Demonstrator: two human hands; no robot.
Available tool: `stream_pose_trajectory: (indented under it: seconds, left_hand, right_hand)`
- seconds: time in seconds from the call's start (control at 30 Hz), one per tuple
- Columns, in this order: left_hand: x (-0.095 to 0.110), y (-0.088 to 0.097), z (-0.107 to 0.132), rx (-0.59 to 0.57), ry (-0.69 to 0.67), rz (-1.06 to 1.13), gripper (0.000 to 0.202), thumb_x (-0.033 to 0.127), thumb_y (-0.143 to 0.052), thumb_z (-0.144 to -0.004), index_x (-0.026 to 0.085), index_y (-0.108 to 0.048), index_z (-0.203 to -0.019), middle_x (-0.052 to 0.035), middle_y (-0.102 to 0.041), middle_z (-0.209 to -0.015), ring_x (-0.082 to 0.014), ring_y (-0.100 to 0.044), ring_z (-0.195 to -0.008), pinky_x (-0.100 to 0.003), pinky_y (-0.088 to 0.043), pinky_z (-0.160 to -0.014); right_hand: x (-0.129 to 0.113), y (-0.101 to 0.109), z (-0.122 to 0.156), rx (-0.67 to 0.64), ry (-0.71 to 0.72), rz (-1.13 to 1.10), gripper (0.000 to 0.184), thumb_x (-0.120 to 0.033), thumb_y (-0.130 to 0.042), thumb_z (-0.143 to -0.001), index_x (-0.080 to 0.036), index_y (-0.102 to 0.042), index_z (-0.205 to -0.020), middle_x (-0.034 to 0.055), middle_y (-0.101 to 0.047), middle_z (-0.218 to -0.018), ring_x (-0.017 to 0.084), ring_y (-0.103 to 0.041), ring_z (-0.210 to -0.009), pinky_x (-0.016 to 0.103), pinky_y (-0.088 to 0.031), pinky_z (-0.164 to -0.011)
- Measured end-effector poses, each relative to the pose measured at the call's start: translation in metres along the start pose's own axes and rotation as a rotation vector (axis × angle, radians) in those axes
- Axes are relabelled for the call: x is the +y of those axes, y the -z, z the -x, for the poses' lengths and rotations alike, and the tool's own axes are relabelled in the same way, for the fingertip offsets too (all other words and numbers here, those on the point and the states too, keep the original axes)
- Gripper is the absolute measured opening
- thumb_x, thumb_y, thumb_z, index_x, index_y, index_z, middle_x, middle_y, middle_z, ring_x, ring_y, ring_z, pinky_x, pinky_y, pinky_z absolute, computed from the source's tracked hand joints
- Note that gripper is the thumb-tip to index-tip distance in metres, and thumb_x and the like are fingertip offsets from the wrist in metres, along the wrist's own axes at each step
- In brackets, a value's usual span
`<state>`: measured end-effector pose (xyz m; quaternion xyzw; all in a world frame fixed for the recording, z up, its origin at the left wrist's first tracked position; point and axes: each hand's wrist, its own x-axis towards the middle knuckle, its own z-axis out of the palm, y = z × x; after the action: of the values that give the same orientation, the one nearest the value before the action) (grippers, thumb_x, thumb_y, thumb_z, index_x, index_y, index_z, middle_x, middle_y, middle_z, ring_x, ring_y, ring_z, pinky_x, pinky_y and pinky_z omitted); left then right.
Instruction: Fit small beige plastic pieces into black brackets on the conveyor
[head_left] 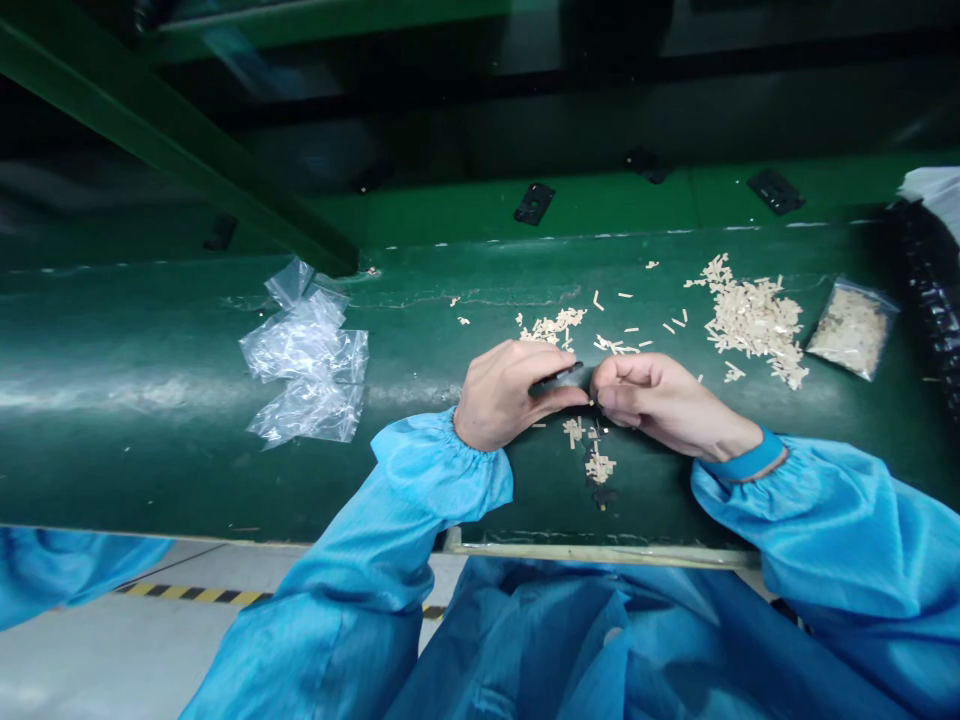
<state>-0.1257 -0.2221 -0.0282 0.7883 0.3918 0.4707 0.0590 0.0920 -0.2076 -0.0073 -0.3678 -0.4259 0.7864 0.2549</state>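
Over the middle of the green bench, my left hand (495, 395) is closed on a thin black part (564, 374), held between thumb and fingers. Facing it, my right hand (656, 398) is pinched close to my left thumb tip. A tiny pale speck shows there, but what the right fingers grip is too small to name. Just below the hands lie small clusters of cream strips (599, 467) and a few small dark bits (602, 497). Behind the hands a loose heap of cream strips (553, 326) is spread, partly hidden by the left hand.
A larger strip pile (757, 322) and a filled zip bag (853, 328) lie right. Clear plastic bags (307, 360) lie left, beside a green beam (225, 170). Black plates (535, 203) rest along the back ledge. A black-lined container (930, 290) borders the right. Another person's blue sleeve (67, 570) shows lower left.
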Motion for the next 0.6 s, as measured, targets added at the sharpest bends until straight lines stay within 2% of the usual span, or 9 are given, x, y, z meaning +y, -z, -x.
stream_pose_trajectory:
  seconds: [0.13,0.2,0.23,0.3,0.33,0.37,0.43,0.53,0.6]
  left_hand:
    - [-0.007,-0.003,-0.001,-0.06,0.437,0.165,0.038,0.05,-0.066,-0.094,0.019,-0.062,-0.116,-0.0053,-0.075,-0.1,-0.0113,-0.071,-0.078,-0.023,-0.057,-0.07]
    - [-0.021,-0.005,-0.013,-0.088,0.619,0.276,0.032,0.046,-0.052,-0.102,0.018,-0.058,-0.116,-0.0056,-0.075,-0.097,-0.0109,-0.07,-0.074,-0.022,-0.056,-0.066]
    - [-0.031,-0.006,-0.022,-0.119,0.669,0.311,0.029,0.043,-0.046,-0.104,0.018,-0.057,-0.115,-0.0056,-0.075,-0.097,-0.0107,-0.07,-0.072,-0.022,-0.056,-0.064]
    - [-0.054,-0.01,-0.049,-0.176,0.678,0.262,0.025,0.036,-0.042,-0.105,0.019,-0.056,-0.118,-0.0062,-0.076,-0.102,-0.0116,-0.07,-0.073,-0.023,-0.055,-0.066]
    - [-0.066,-0.013,-0.065,-0.204,0.668,0.16,0.024,0.032,-0.042,-0.105,0.02,-0.057,-0.119,-0.0063,-0.076,-0.103,-0.0129,-0.07,-0.073,-0.026,-0.056,-0.07]
    - [-0.077,-0.017,-0.081,-0.238,0.653,0.028,0.023,0.029,-0.045,-0.103,0.02,-0.058,-0.12,-0.0064,-0.076,-0.102,-0.0159,-0.071,-0.079,-0.03,-0.056,-0.077]
    - [-0.096,-0.03,-0.112,-0.288,0.64,-0.227,0.031,0.027,-0.059,-0.096,0.02,-0.058,-0.126,-0.0104,-0.075,-0.11,-0.0268,-0.072,-0.102,-0.04,-0.053,-0.093]
    - [-0.107,-0.053,-0.144,-0.39,0.673,-0.454,0.05,0.033,-0.069,-0.09,0.015,-0.052,-0.134,-0.0196,-0.07,-0.121,-0.0392,-0.065,-0.119,-0.05,-0.049,-0.1]
    - [-0.108,-0.063,-0.153,-0.462,0.655,-0.537,0.045,0.028,-0.064,-0.092,0.011,-0.052,-0.133,-0.0239,-0.068,-0.122,-0.0419,-0.063,-0.12,-0.053,-0.049,-0.1]
  right_hand:
    - [0.004,0.002,-0.004,0.221,0.151,0.003,0.022,-0.033,-0.079,-0.08,-0.018,-0.064,-0.075,-0.0066,-0.047,-0.056,0.008,-0.035,-0.051,0.026,-0.022,-0.05]
    - [0.007,0.003,-0.006,0.282,0.195,-0.017,0.02,-0.032,-0.078,-0.081,-0.018,-0.063,-0.077,-0.007,-0.046,-0.056,0.008,-0.035,-0.051,0.026,-0.024,-0.051]
    - [0.009,0.004,-0.007,0.29,0.204,-0.02,0.02,-0.031,-0.077,-0.082,-0.019,-0.063,-0.077,-0.0071,-0.046,-0.056,0.008,-0.035,-0.051,0.026,-0.024,-0.051]
    - [0.012,0.005,-0.009,0.289,0.221,-0.017,0.019,-0.031,-0.076,-0.084,-0.019,-0.063,-0.078,-0.0073,-0.046,-0.057,0.007,-0.035,-0.052,0.026,-0.024,-0.051]
    - [0.013,0.005,-0.009,0.286,0.231,-0.012,0.019,-0.031,-0.075,-0.085,-0.019,-0.063,-0.079,-0.0073,-0.046,-0.057,0.007,-0.035,-0.052,0.026,-0.024,-0.052]
    - [0.014,0.005,-0.009,0.284,0.241,-0.007,0.019,-0.032,-0.075,-0.086,-0.019,-0.063,-0.08,-0.0075,-0.046,-0.057,0.007,-0.035,-0.052,0.026,-0.024,-0.052]
    - [0.014,0.006,-0.009,0.284,0.252,0.004,0.02,-0.033,-0.074,-0.087,-0.018,-0.062,-0.08,-0.0078,-0.045,-0.056,0.007,-0.034,-0.052,0.026,-0.024,-0.052]
    - [0.012,0.007,-0.009,0.296,0.248,0.009,0.022,-0.035,-0.074,-0.087,-0.018,-0.062,-0.079,-0.0081,-0.044,-0.055,0.007,-0.034,-0.05,0.026,-0.024,-0.051]
    - [0.012,0.007,-0.01,0.3,0.243,0.006,0.023,-0.035,-0.075,-0.084,-0.018,-0.062,-0.079,-0.0079,-0.045,-0.055,0.007,-0.034,-0.05,0.025,-0.023,-0.05]
